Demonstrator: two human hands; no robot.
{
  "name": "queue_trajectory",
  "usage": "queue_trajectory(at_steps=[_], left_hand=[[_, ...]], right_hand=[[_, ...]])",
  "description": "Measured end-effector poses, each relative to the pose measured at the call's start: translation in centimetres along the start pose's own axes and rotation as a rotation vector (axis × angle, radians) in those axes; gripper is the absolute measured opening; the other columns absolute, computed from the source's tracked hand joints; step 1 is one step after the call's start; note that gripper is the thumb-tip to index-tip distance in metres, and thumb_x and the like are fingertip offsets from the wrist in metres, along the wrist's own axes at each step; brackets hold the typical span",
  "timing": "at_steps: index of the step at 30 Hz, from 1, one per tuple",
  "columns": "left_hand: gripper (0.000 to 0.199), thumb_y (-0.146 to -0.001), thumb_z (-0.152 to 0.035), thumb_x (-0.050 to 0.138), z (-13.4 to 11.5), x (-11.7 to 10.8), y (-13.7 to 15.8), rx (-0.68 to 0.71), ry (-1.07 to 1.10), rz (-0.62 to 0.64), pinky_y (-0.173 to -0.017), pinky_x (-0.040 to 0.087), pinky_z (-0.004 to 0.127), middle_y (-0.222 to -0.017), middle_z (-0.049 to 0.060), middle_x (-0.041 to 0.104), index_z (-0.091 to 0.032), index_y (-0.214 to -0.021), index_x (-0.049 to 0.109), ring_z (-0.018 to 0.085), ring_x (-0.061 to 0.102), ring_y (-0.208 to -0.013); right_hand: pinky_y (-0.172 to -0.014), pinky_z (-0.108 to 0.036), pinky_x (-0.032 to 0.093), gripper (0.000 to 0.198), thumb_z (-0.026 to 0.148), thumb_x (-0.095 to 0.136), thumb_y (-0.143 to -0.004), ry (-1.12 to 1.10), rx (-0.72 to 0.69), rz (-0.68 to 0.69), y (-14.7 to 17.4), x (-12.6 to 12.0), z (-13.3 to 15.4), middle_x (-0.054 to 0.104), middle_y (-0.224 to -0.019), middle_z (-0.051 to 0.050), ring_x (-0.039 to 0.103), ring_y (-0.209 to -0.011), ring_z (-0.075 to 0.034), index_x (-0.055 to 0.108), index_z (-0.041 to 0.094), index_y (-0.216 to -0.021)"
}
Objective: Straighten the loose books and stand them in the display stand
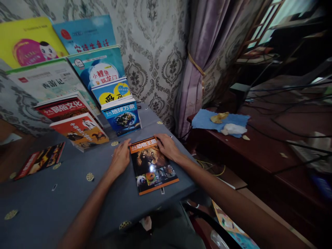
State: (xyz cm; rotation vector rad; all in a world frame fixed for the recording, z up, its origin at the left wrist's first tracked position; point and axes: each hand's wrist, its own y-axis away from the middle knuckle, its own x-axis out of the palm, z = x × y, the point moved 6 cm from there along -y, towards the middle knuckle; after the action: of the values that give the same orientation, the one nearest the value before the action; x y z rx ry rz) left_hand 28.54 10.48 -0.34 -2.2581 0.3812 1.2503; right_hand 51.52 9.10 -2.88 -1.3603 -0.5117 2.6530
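Note:
A book [153,166] with a lion's face on its dark cover and an orange band at the top lies flat near the table's right corner. My left hand [121,156] rests at its upper left corner, fingertips closed against the edge. At the upper right corner, my right hand [167,147] has its fingers bent over the edge and holds it. Both hands hide small parts of the border. Just beyond them stands a blue book [121,119] with a globe on its cover, in front of other upright books.
An orange book [80,133] and a red book [64,107] stand leaning at the left. A dark thin book [41,159] lies flat on the grey tablecloth [72,200]. To the right are a purple curtain [204,41] and a reddish-brown desk [259,148] with a blue cloth [202,119] and cables.

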Motion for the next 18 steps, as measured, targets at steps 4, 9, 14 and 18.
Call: queue_trajectory(at_steps=[4,9,14,18], left_hand=[[0.049,-0.093,-0.011,0.037,-1.3,0.5,-0.6,0.009,0.003,0.039,-0.109,0.041,0.051,-0.128,0.011,0.068,-0.019,-0.141,0.046,0.026,0.055,-0.127],[0.056,-0.091,-0.008,0.037,-3.2,2.1,-2.1,0.064,0.025,0.133,-0.109,0.039,0.051,-0.134,0.010,0.065,-0.020,-0.144,0.043,0.027,0.052,-0.128],[0.059,-0.089,-0.008,0.037,-4.9,4.3,-4.3,0.097,0.036,0.209,-0.113,0.036,0.053,-0.142,0.012,0.059,-0.017,-0.147,0.041,0.028,0.047,-0.135],[0.064,-0.084,-0.004,0.040,-6.2,5.7,-5.5,0.147,0.029,0.224,-0.114,0.035,0.052,-0.144,0.015,0.054,-0.015,-0.147,0.040,0.029,0.046,-0.135]], right_hand=[[-0.102,-0.041,0.045,0.041,0.012,0.042,-0.092,-0.070,0.024,-0.014,-0.1,0.0,-0.7,0.070,-0.122,-0.012,0.061,-0.113,-0.024,0.063,0.017,-0.128],[-0.103,-0.043,0.046,0.048,0.009,0.042,-0.090,-0.170,0.050,-0.035,-0.1,0.0,-1.3,0.071,-0.121,-0.012,0.062,-0.114,-0.023,0.056,0.015,-0.135],[-0.104,-0.044,0.047,0.049,0.010,0.042,-0.090,-0.202,0.057,-0.044,-0.2,0.2,-1.6,0.070,-0.122,-0.012,0.062,-0.116,-0.023,0.053,0.016,-0.138],[-0.105,-0.044,0.047,0.050,0.009,0.042,-0.088,-0.193,0.050,-0.056,-0.3,0.2,-1.6,0.069,-0.123,-0.011,0.062,-0.115,-0.023,0.054,0.016,-0.137]])
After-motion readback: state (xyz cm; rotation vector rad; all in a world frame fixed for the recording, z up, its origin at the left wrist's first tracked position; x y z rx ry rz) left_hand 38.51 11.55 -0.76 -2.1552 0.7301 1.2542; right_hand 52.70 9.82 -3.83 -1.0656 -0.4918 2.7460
